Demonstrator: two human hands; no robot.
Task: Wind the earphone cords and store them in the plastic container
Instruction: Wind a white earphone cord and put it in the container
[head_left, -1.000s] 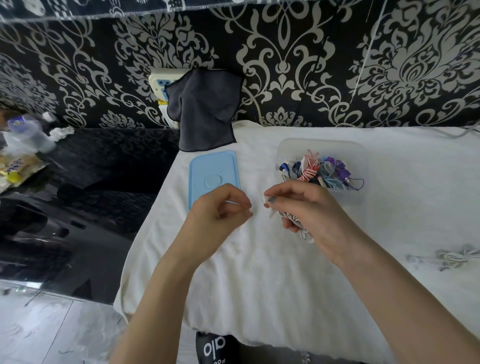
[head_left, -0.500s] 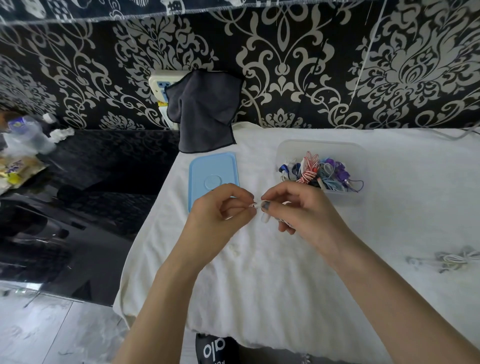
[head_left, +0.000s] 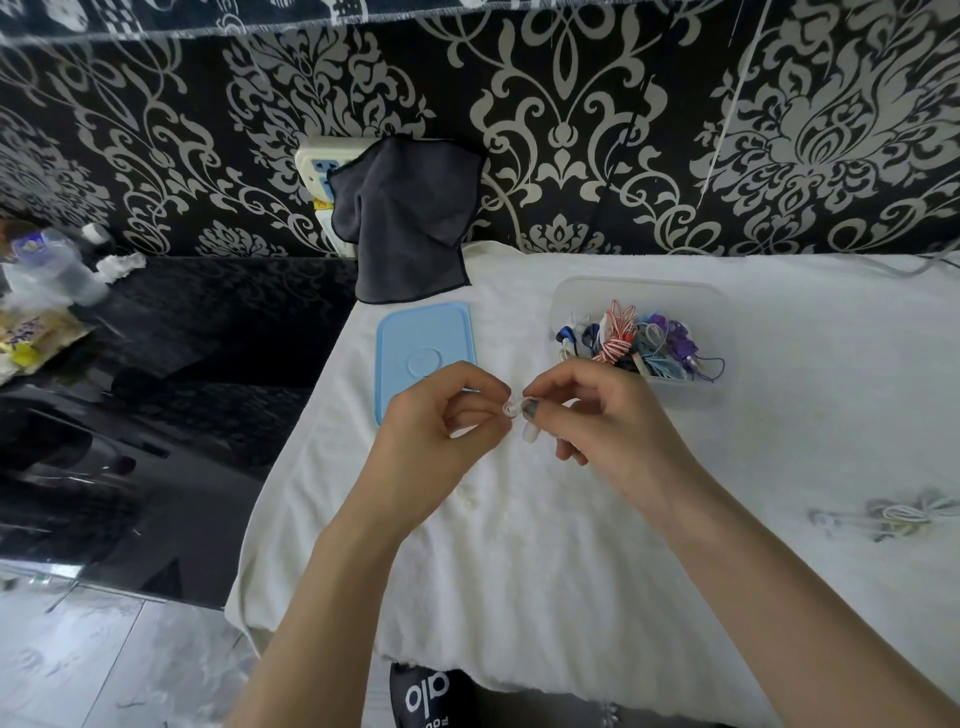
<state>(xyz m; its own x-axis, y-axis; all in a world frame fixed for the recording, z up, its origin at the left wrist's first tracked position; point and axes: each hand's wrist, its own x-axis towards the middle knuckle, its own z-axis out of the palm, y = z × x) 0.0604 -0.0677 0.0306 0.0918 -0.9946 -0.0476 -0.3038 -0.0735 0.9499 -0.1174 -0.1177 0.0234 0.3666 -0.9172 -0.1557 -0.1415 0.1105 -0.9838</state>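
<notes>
Pinching a white earphone (head_left: 519, 415) between them, the left hand (head_left: 441, 415) and right hand (head_left: 597, 421) meet above the white cloth (head_left: 519, 571), fingertips curled on it. Its cord is mostly hidden, perhaps inside the right palm. Behind them sits the container (head_left: 717, 312) of wound cords, lid (head_left: 423, 348) beside it.

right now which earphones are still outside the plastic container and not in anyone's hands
The whitish earphones lying loose on the white cloth at the far right. The coloured sets sit in the plastic container; another white set is pinched between both hands.
</notes>
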